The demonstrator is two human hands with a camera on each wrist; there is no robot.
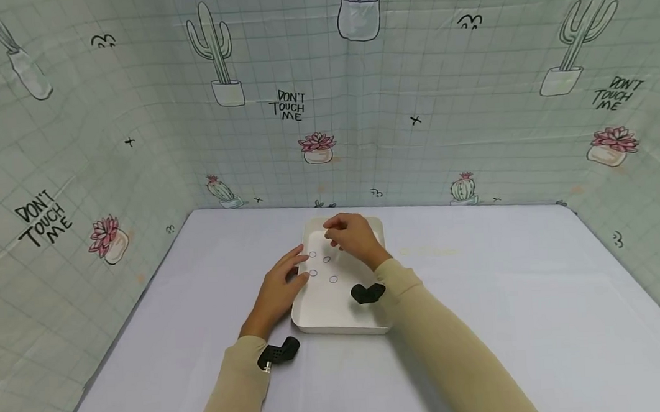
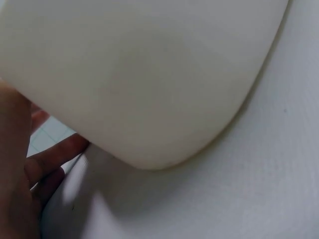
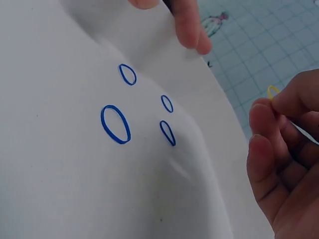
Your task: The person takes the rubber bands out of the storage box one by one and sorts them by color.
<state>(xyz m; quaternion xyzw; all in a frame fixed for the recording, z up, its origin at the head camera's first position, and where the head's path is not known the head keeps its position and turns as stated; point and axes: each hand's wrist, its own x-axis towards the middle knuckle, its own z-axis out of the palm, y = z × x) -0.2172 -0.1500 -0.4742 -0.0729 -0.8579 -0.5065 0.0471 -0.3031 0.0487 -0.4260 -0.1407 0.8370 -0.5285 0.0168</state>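
Note:
Over the far part of a white tray (image 1: pixel 336 314), my right hand (image 1: pixel 354 239) pinches a small yellow rubber band (image 3: pixel 272 92) between thumb and fingertip; most of the band is hidden by the fingers. Several blue rubber bands (image 3: pixel 115 124) lie apart from each other on the tray's floor. My left hand (image 1: pixel 278 289) is at the tray's left side, its fingers loosely extended and touching the rim. From the left wrist, the tray's outer wall (image 2: pixel 149 99) fills much of the view, with the left fingers (image 2: pixel 57 157) beside it.
On the white table (image 1: pixel 515 321) right of the tray lie several faint yellow bands (image 1: pixel 450 251). A cloth backdrop (image 1: pixel 412 71) with cactus drawings stands behind and beside the table. Each wrist carries a black camera (image 1: pixel 368 293).

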